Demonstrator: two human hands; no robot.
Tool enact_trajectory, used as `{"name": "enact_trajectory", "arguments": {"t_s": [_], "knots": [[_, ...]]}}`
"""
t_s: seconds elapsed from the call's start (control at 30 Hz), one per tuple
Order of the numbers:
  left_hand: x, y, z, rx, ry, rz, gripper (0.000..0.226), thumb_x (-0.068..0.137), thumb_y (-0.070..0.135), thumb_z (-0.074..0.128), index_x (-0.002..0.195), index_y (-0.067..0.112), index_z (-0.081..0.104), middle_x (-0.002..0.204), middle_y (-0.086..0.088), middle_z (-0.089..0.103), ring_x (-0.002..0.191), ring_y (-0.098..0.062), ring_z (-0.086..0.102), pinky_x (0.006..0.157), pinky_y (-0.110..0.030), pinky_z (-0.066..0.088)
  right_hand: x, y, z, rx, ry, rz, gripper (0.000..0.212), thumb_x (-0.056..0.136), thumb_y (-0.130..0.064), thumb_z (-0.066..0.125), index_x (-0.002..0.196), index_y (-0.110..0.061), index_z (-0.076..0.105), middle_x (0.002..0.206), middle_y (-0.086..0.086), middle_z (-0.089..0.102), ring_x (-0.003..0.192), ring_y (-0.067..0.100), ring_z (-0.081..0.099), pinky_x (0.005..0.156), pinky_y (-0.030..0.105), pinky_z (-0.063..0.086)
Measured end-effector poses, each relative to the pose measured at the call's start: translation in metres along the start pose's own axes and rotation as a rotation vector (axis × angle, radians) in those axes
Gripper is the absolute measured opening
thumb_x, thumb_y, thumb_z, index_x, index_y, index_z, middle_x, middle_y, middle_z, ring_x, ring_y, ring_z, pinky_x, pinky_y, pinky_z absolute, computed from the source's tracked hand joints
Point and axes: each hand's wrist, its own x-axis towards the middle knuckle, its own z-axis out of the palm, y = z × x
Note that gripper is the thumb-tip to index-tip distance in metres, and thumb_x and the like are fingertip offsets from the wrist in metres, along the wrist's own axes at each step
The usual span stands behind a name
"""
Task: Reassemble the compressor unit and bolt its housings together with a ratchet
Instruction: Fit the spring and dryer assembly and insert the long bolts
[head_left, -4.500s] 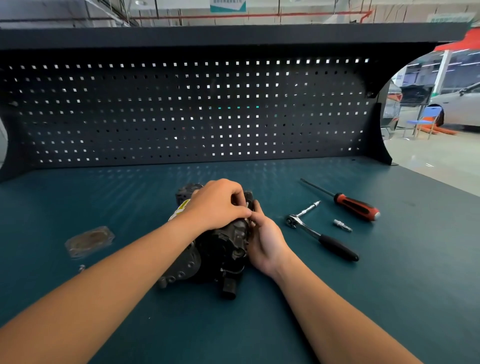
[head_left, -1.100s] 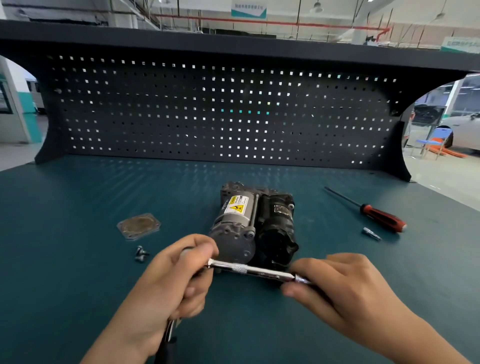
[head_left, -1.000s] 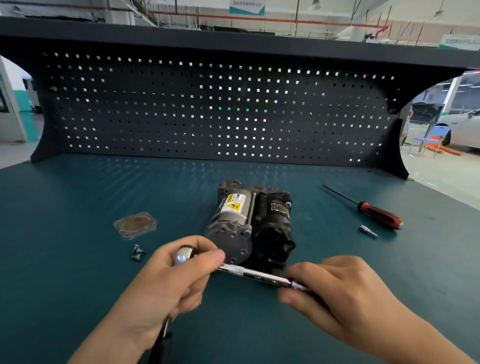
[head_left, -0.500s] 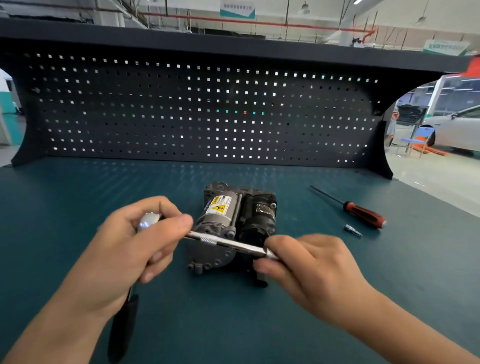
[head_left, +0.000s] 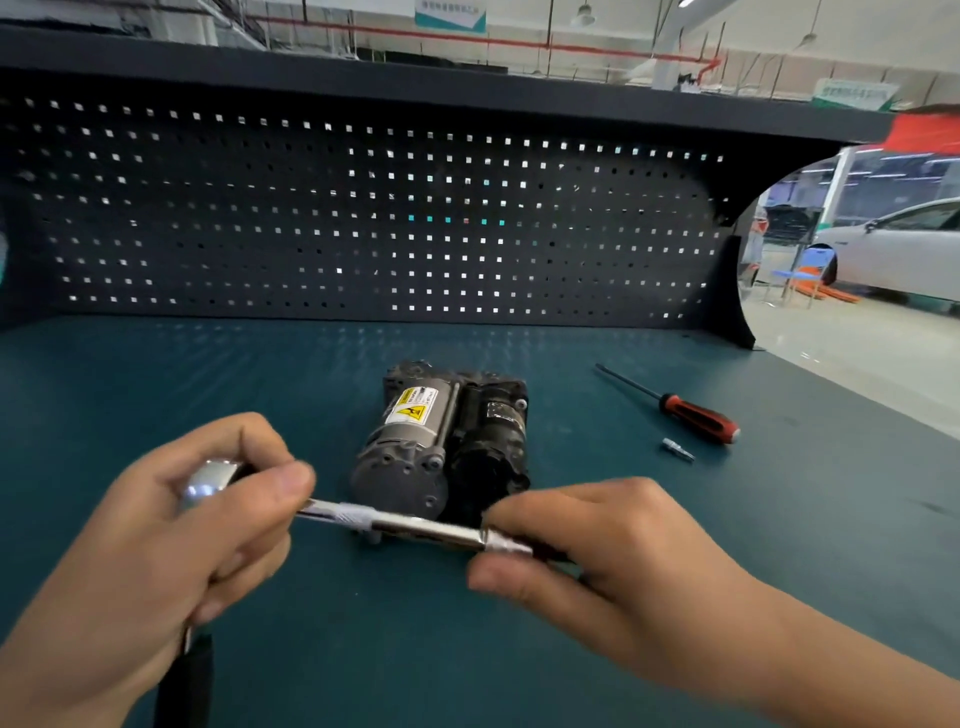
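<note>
The compressor unit (head_left: 447, 441), grey motor can with a yellow warning label beside a black housing, lies on the green bench top (head_left: 675, 519) in the middle. In front of it my left hand (head_left: 171, 540) grips the chrome head of the ratchet (head_left: 205, 480), whose black handle (head_left: 184, 686) hangs down below my palm. A chrome extension bar (head_left: 405, 525) sticks out of the head to the right. My right hand (head_left: 608, 561) pinches the far end of that bar, and its tip is hidden under my fingers.
A red-and-black screwdriver (head_left: 696, 418) lies to the right of the compressor, with a small metal bit (head_left: 678, 449) just in front of it. A dark pegboard (head_left: 363, 218) closes the back of the bench. The bench's right edge (head_left: 883, 405) drops to a workshop floor.
4.5 s ago both hands were on the compressor and the ratchet lay on the bench. Now both hold the ratchet and bar. In the last second the camera turned and the lid and screws left view.
</note>
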Motion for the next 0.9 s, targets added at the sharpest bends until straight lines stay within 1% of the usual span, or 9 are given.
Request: {"name": "enact_trajectory", "arguments": {"t_s": [0.07,0.13,0.27,0.37,0.5,0.6,0.7,0.83,0.9], "knots": [[-0.003,-0.001,0.003,0.018,-0.026,0.005,0.03,0.059,0.041,0.069,0.051,0.02,0.048,0.034,0.005,0.027,0.027,-0.001,0.021,0.04,-0.016,0.009,0.0,-0.004,-0.01,0.543,-0.356,0.268,0.034,0.092,-0.042,0.048,0.079,-0.015,0.063,0.059,-0.007,0.058,0.05,0.005,0.05,0.053,0.015,0.04],[-0.003,-0.001,0.004,0.015,-0.06,0.007,0.025,0.06,0.037,0.064,0.05,0.02,0.049,0.035,0.003,0.028,0.027,-0.001,0.023,0.042,-0.01,0.015,-0.001,-0.005,-0.013,0.838,-0.568,0.418,0.041,0.09,-0.044,0.04,0.084,-0.011,0.063,0.054,-0.01,0.054,0.047,0.002,0.047,0.052,0.018,0.04],[0.004,0.006,0.001,-0.072,-0.101,-0.051,0.025,0.055,0.032,0.064,0.048,0.014,0.048,0.036,-0.006,0.037,0.024,-0.01,0.032,0.043,-0.006,0.035,0.002,-0.018,-0.007,1.077,-0.561,0.548,0.04,0.082,-0.054,0.037,0.057,-0.026,0.052,0.043,-0.012,0.043,0.035,0.001,0.033,0.041,0.018,0.027],[0.008,0.012,-0.006,-0.063,-0.182,-0.09,0.024,0.049,0.031,0.066,0.048,0.011,0.054,0.04,-0.015,0.047,0.026,-0.015,0.04,0.042,-0.009,0.039,0.003,-0.026,-0.004,1.237,-0.521,0.603,0.041,0.077,-0.054,0.044,0.052,-0.023,0.051,0.04,-0.012,0.042,0.032,0.001,0.031,0.035,0.012,0.025],[0.002,0.019,-0.016,-0.038,-0.48,-0.165,0.04,0.051,0.048,0.085,0.062,0.014,0.068,0.049,-0.016,0.06,0.034,-0.018,0.055,0.042,-0.016,0.046,0.0,-0.034,-0.002,1.208,-0.523,0.528,0.028,0.077,-0.035,0.054,0.053,-0.024,0.064,0.048,-0.014,0.053,0.046,-0.005,0.048,0.053,0.007,0.037],[-0.003,0.02,-0.025,0.002,-0.65,-0.12,0.026,0.075,0.05,0.073,0.088,0.028,0.073,0.059,0.0,0.069,0.047,-0.011,0.064,0.05,-0.017,0.051,-0.003,-0.04,-0.008,1.132,-0.468,0.596,0.023,0.075,-0.036,0.059,0.054,-0.027,0.065,0.047,-0.015,0.052,0.046,-0.006,0.049,0.053,0.005,0.037],[-0.003,0.019,-0.034,0.139,-0.735,-0.086,0.023,0.089,0.041,0.06,0.107,0.028,0.069,0.061,0.01,0.068,0.052,-0.001,0.063,0.055,-0.015,0.05,-0.008,-0.043,-0.011,0.82,-0.435,0.569,0.035,0.087,-0.052,0.054,0.06,-0.03,0.056,0.052,-0.016,0.048,0.053,-0.008,0.047,0.058,0.004,0.034],[-0.003,0.021,-0.042,0.691,-0.728,0.309,0.02,0.091,0.051,0.053,0.085,0.041,0.07,0.054,0.02,0.055,0.044,0.008,0.051,0.043,-0.007,0.039,-0.022,-0.052,-0.014,0.327,-0.236,0.265,0.048,0.074,-0.082,0.028,0.075,-0.041,0.053,0.078,-0.019,0.053,0.077,-0.014,0.053,0.063,0.002,0.039],[0.002,0.029,-0.034,0.872,-0.749,0.378,0.037,0.089,0.061,0.044,0.068,0.034,0.059,0.051,0.014,0.044,0.041,0.007,0.041,0.038,-0.005,0.029,-0.01,-0.042,-0.016,0.15,-0.28,0.059,0.041,0.083,-0.07,0.031,0.074,-0.036,0.051,0.062,-0.008,0.05,0.061,-0.004,0.051,0.054,0.006,0.035]]}}
